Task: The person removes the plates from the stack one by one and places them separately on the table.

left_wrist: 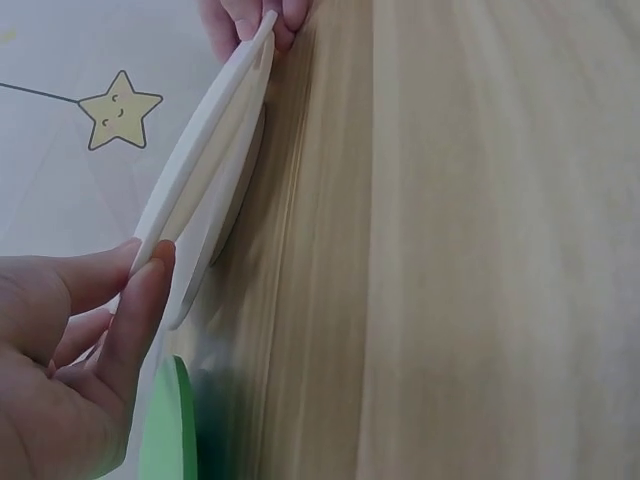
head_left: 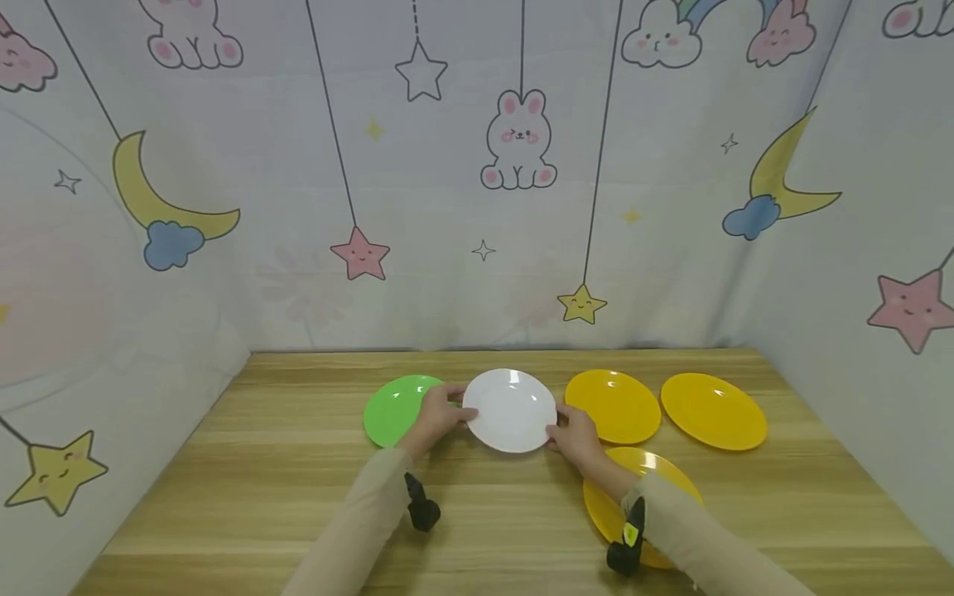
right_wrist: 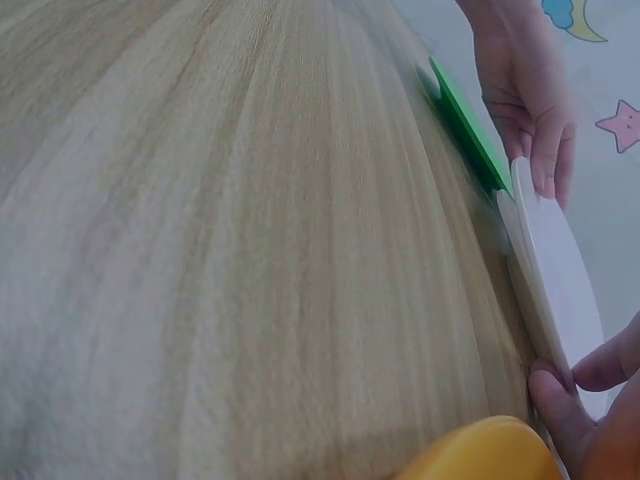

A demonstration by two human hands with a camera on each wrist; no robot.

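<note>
A white plate (head_left: 510,411) is held between both hands near the back middle of the table. My left hand (head_left: 438,414) pinches its left rim, thumb on one face and fingers on the other, as the left wrist view shows. On the opposite rim my right hand (head_left: 575,437) has a similar pinch. Beneath it, the left wrist view shows at least one more white plate (left_wrist: 197,268), with a gap between them; how many lie there I cannot tell. Left of these is a green plate (head_left: 391,410), partly hidden behind my left hand.
To the right lie a yellow plate (head_left: 613,406) and a second yellow plate (head_left: 713,411). A third yellow plate (head_left: 605,503) is nearer, partly under my right forearm. The wooden table (head_left: 298,463) meets a patterned cloth backdrop (head_left: 447,190) behind and at the sides.
</note>
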